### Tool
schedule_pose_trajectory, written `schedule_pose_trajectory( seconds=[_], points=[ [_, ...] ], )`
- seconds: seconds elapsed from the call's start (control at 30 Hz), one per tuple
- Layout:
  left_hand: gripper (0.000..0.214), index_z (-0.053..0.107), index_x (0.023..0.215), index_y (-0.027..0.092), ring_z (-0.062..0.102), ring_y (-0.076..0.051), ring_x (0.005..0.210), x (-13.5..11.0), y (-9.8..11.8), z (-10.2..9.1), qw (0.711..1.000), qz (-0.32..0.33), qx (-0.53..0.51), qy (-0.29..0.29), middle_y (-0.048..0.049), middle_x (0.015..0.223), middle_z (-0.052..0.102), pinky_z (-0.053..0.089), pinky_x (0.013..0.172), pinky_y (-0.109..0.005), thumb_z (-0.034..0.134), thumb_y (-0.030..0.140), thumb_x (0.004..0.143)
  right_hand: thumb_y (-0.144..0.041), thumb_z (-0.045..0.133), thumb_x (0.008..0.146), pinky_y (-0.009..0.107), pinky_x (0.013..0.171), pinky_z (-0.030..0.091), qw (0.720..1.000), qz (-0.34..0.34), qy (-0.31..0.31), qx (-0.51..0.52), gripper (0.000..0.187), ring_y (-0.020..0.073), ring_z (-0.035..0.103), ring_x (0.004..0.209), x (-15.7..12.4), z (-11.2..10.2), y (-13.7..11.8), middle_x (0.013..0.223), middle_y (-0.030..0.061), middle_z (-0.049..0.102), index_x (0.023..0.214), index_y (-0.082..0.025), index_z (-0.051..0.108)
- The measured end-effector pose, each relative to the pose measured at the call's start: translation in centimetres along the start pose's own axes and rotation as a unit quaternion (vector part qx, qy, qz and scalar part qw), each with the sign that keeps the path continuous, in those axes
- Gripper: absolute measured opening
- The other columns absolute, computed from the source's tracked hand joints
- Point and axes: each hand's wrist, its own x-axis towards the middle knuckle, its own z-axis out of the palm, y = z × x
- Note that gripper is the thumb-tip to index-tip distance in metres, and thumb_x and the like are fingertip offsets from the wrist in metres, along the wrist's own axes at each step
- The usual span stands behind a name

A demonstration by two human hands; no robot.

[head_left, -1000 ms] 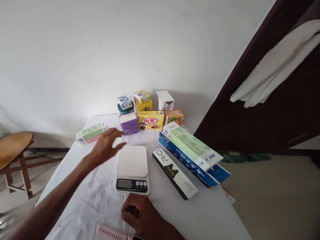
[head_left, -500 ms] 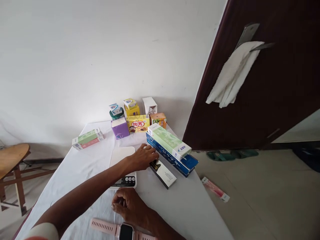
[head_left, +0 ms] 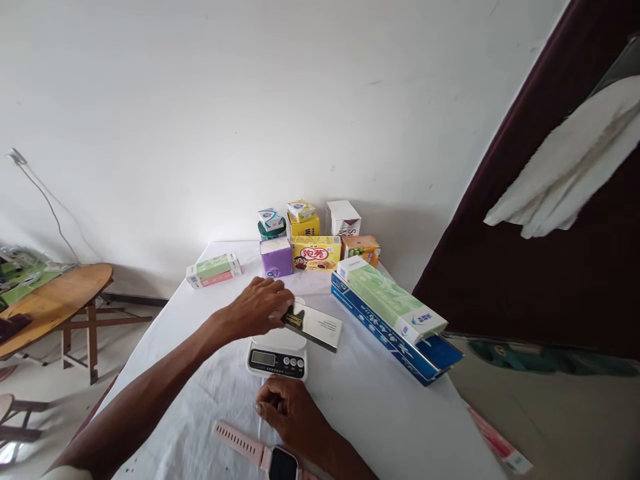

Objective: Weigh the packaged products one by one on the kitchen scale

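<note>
My left hand [head_left: 260, 308] grips one end of a long black and white box [head_left: 314, 325] and holds it just over the white kitchen scale [head_left: 277, 355]; I cannot tell whether the box touches the platform. My right hand [head_left: 290, 410] rests curled on the white cloth just in front of the scale's display, fingers closed, what they hold is hidden. A pink-strapped watch [head_left: 267, 455] lies by that wrist.
A green box on a long blue box [head_left: 395, 320] lies at the table's right edge. Several small boxes [head_left: 315, 250] stand at the back, and a green and pink box [head_left: 214, 270] at the back left. A round wooden table [head_left: 55, 303] is left, a dark door [head_left: 550, 220] right.
My left hand reached across from the left, took hold of the black and white box to the right of the scale, and has brought it over the scale. My right hand stayed put.
</note>
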Motion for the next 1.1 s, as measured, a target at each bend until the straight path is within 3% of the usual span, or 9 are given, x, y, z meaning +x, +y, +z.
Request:
schedule_pose_trajectory(
  seconds=[0.13, 0.33, 0.5, 0.57, 0.7, 0.83, 0.97, 1.1],
  points=[
    [0.026, 0.063, 0.108, 0.019, 0.061, -0.026, 0.100, -2.4, -2.4, 1.5, 0.996, -0.074, 0.003, -0.055, -0.0061, 0.106, 0.066, 0.043, 0.088, -0.040, 0.073, 0.020, 0.085, -0.020, 0.066, 0.079, 0.023, 0.059, 0.038, 1.000, -0.002, -0.002, 0.004, 0.007, 0.0120, 0.053, 0.064, 0.0, 0.0, 0.0, 0.072, -0.0004, 0.063, 0.073, -0.016, 0.068],
    [0.027, 0.064, 0.110, 0.021, 0.063, -0.026, 0.100, -2.9, -3.8, 4.0, 0.993, -0.098, -0.017, -0.070, -0.0054, 0.106, 0.066, 0.044, 0.088, -0.040, 0.074, 0.022, 0.085, -0.022, 0.066, 0.081, 0.024, 0.060, 0.038, 1.000, 0.010, -0.009, -0.003, 0.008, 0.0126, 0.055, 0.065, 0.0, -0.1, -0.4, 0.074, 0.0005, 0.065, 0.077, -0.017, 0.070],
    [0.069, 0.053, 0.133, 0.022, 0.060, -0.030, 0.113, -3.1, -3.9, 4.3, 0.993, -0.104, -0.027, -0.056, -0.0100, 0.125, 0.062, 0.043, 0.095, -0.042, 0.089, 0.032, 0.075, -0.025, 0.066, 0.082, 0.024, 0.060, 0.038, 1.000, 0.006, -0.011, -0.008, 0.011, 0.0131, 0.055, 0.065, 0.0, -0.1, -0.3, 0.075, 0.0010, 0.064, 0.075, -0.018, 0.069],
    [0.076, 0.051, 0.134, 0.021, 0.058, -0.031, 0.117, -3.0, -3.7, 4.6, 0.995, -0.090, -0.027, -0.035, -0.0115, 0.129, 0.060, 0.041, 0.099, -0.043, 0.092, 0.035, 0.071, -0.028, 0.067, 0.083, 0.024, 0.059, 0.037, 1.000, 0.000, -0.011, -0.013, 0.013, 0.0132, 0.054, 0.065, 0.0, -0.1, -0.1, 0.074, 0.0010, 0.063, 0.075, -0.018, 0.068],
    [0.050, 0.060, 0.116, 0.018, 0.059, -0.029, 0.112, -2.6, -3.3, 5.3, 0.997, -0.060, -0.038, -0.021, -0.0088, 0.118, 0.064, 0.039, 0.103, -0.042, 0.088, 0.030, 0.076, -0.034, 0.066, 0.086, 0.025, 0.060, 0.038, 1.000, 0.004, -0.021, -0.020, 0.019, 0.0133, 0.054, 0.065, 0.0, -0.1, 0.1, 0.075, 0.0014, 0.062, 0.076, -0.018, 0.068],
    [0.028, 0.061, 0.106, 0.020, 0.061, -0.024, 0.101, -3.4, -4.0, 4.7, 0.995, -0.080, -0.053, -0.014, -0.0044, 0.107, 0.066, 0.043, 0.092, -0.036, 0.079, 0.024, 0.084, -0.039, 0.063, 0.090, 0.025, 0.060, 0.039, 0.999, 0.008, -0.038, -0.032, 0.024, 0.0141, 0.055, 0.067, 0.1, -0.4, 0.4, 0.075, 0.0018, 0.061, 0.079, -0.019, 0.067],
    [0.022, 0.061, 0.105, 0.022, 0.061, -0.023, 0.099, -5.8, -8.1, 2.2, 0.986, -0.154, -0.054, 0.015, -0.0032, 0.107, 0.066, 0.045, 0.086, -0.034, 0.073, 0.025, 0.087, -0.045, 0.061, 0.092, 0.024, 0.060, 0.039, 0.997, 0.009, -0.061, -0.037, 0.029, 0.0139, 0.056, 0.067, 0.3, -0.5, 1.5, 0.078, 0.0023, 0.061, 0.081, -0.019, 0.068],
    [0.027, 0.060, 0.113, 0.020, 0.059, -0.029, 0.109, -6.9, -15.6, 0.2, 0.964, -0.259, -0.030, 0.046, -0.0087, 0.115, 0.064, 0.044, 0.092, -0.041, 0.065, 0.022, 0.087, -0.043, 0.062, 0.092, 0.023, 0.059, 0.040, 0.997, 0.019, -0.070, -0.038, 0.026, 0.0133, 0.057, 0.067, 0.4, -0.5, 2.5, 0.079, 0.0023, 0.061, 0.084, -0.019, 0.069]
  ],
)
